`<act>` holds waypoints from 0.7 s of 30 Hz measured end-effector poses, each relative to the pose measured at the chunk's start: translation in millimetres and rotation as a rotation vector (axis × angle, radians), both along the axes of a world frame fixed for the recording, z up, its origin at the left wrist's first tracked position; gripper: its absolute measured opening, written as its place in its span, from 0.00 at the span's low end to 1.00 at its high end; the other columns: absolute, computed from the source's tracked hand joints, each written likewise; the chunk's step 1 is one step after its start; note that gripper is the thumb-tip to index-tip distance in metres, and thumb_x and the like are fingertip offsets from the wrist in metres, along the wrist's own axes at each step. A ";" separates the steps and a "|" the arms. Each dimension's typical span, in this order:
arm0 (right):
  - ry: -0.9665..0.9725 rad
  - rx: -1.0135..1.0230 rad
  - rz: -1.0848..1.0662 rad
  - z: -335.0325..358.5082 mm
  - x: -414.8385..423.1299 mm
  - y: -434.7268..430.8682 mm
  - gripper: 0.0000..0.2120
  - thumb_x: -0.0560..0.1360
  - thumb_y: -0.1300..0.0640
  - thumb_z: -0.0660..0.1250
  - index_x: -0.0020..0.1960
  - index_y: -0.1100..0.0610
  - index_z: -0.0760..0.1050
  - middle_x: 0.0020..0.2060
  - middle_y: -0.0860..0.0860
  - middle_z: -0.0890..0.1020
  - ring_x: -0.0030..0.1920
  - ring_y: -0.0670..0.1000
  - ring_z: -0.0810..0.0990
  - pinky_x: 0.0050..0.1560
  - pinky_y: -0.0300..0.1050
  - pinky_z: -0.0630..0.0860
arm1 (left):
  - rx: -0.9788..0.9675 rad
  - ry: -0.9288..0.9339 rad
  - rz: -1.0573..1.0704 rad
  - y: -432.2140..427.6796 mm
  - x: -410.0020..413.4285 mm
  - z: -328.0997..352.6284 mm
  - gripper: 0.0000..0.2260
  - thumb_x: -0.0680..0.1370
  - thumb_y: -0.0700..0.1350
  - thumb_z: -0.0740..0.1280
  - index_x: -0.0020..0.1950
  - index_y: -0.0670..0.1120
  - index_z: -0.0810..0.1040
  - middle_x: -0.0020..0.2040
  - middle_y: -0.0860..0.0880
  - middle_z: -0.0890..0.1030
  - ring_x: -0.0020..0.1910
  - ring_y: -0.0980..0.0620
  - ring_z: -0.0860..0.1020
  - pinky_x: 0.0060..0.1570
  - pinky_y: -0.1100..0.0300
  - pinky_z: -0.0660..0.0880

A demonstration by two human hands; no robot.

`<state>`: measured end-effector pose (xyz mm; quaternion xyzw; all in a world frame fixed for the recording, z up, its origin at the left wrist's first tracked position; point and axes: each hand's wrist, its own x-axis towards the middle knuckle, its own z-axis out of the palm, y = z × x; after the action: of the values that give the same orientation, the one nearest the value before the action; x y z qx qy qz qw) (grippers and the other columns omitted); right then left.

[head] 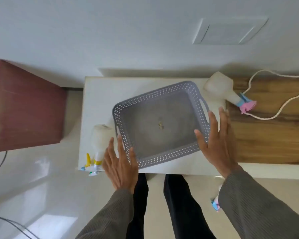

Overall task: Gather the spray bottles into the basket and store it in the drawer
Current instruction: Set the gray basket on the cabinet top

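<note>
A grey perforated basket [155,104] sits tilted on the white tabletop [97,94] and holds no bottles. My left hand [121,166] hovers with straight fingers at its near left corner. My right hand [217,135] is spread flat at its right side, by the handle slot. A pale spray bottle with a yellow trigger [98,145] lies left of the basket, nozzle over the table edge. Behind the basket on the right lies a second bottle with a pink and blue trigger [221,87]. A third bottle's pink and blue head [216,204] peeks out beside my right sleeve.
A wooden surface [266,135] joins the white top on the right, with a white cord [259,116] looping over it. A dark red box [24,107] stands on the floor to the left. Dark cables cross the floor at lower left.
</note>
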<state>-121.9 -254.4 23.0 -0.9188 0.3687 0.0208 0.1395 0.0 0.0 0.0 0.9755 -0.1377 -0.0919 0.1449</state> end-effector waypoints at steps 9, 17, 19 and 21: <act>-0.330 0.300 -0.256 -27.8 43.6 -28.0 0.29 0.81 0.54 0.65 0.77 0.62 0.60 0.71 0.60 0.69 0.68 0.53 0.70 0.63 0.38 0.68 | -0.440 0.103 0.481 -13.6 2.2 -21.1 0.16 0.82 0.47 0.62 0.69 0.46 0.69 0.63 0.49 0.72 0.52 0.56 0.74 0.52 0.60 0.74; -0.285 0.394 -0.311 -42.3 51.5 -49.8 0.15 0.83 0.58 0.58 0.66 0.61 0.76 0.55 0.56 0.82 0.53 0.51 0.80 0.41 0.19 0.65 | -0.504 0.193 0.529 -17.5 13.8 -30.3 0.10 0.82 0.44 0.62 0.63 0.51 0.73 0.49 0.57 0.81 0.47 0.70 0.78 0.45 0.74 0.71; -0.296 0.435 -0.372 -42.0 49.2 -49.8 0.15 0.83 0.61 0.56 0.63 0.60 0.77 0.50 0.53 0.83 0.48 0.50 0.81 0.42 0.24 0.69 | -0.505 0.189 0.520 -17.0 19.3 -30.3 0.09 0.82 0.42 0.61 0.61 0.52 0.73 0.46 0.56 0.82 0.44 0.66 0.79 0.46 0.72 0.74; -0.319 0.473 -0.438 -38.6 42.1 -47.1 0.15 0.84 0.61 0.55 0.63 0.59 0.78 0.49 0.51 0.83 0.46 0.48 0.81 0.45 0.28 0.73 | -0.514 0.190 0.509 -17.4 27.4 -28.0 0.09 0.83 0.41 0.60 0.61 0.51 0.74 0.45 0.56 0.83 0.44 0.61 0.81 0.49 0.64 0.78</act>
<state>-79.7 -301.4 -15.7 -0.7520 0.5154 -0.0684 0.4052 27.4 -17.4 -28.0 0.8973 0.1047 -0.1054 0.4156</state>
